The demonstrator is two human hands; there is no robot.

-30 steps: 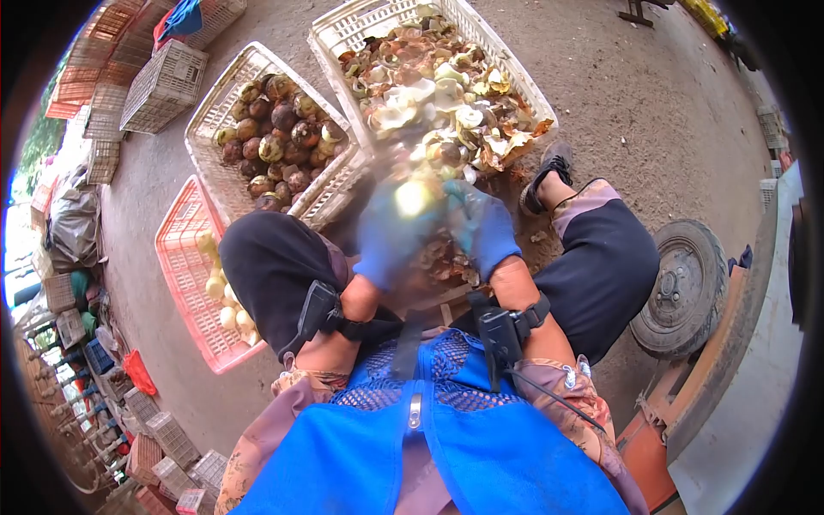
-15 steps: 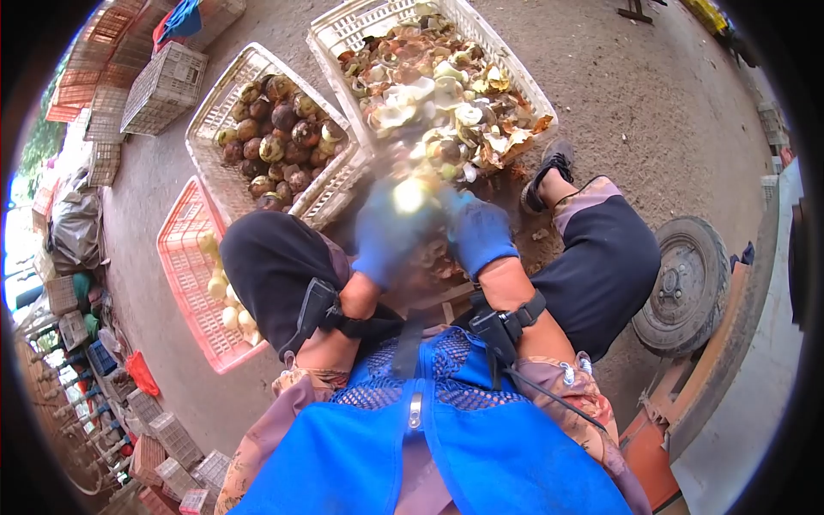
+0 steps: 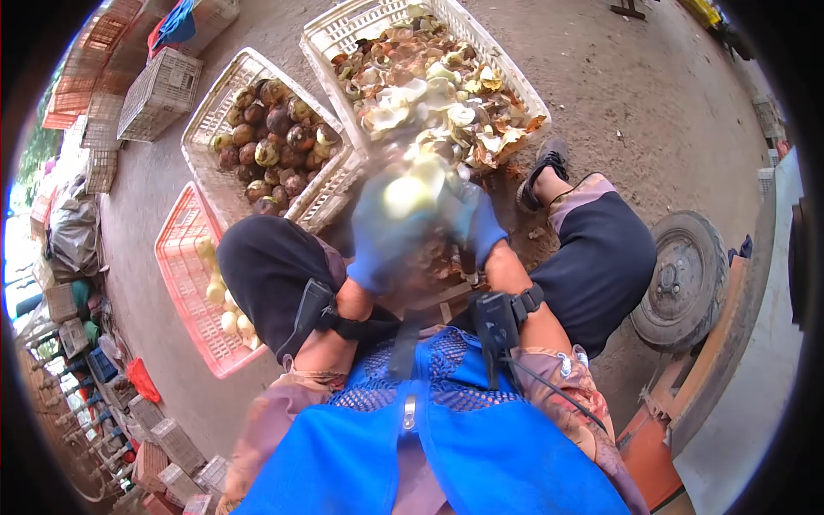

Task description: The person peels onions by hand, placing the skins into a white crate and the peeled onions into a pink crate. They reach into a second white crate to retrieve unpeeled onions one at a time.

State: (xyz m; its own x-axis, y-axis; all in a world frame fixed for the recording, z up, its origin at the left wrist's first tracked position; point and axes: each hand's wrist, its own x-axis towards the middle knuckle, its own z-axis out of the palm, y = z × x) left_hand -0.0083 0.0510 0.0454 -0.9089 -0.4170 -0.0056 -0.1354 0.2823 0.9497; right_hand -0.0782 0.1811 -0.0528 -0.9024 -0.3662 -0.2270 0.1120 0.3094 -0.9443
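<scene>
I am sitting low with my knees spread, and both gloved hands are meeting in front of me over a pale, half-peeled fruit (image 3: pixel 410 193). My left hand (image 3: pixel 378 236) is cupping the fruit from below and from the side, its fingers wrapped around it. My right hand (image 3: pixel 476 225) is pressing in against the fruit's right side; its fingers are curled, but the blur there is hiding whether they are gripping a blade or only the fruit, so I cannot tell what they are closed on. The fruit is sitting between my two hands, just above a small heap of brown scraps (image 3: pixel 429 262) on the ground between my legs, and right at the near edge of the white crate of peelings (image 3: pixel 506 73).

I judge that I am in the middle of stripping the husk, with the pale flesh already showing on top. The next move is calling for a turn of the fruit in my left hand, so that the remaining dark skin is facing my right hand.

To my left the white crate of unpeeled dark fruit (image 3: pixel 204 120) is standing beside the peelings crate, and nearer my left knee a red crate (image 3: pixel 176 266) is holding a few pale, cleaned pieces (image 3: pixel 225 305).
</scene>
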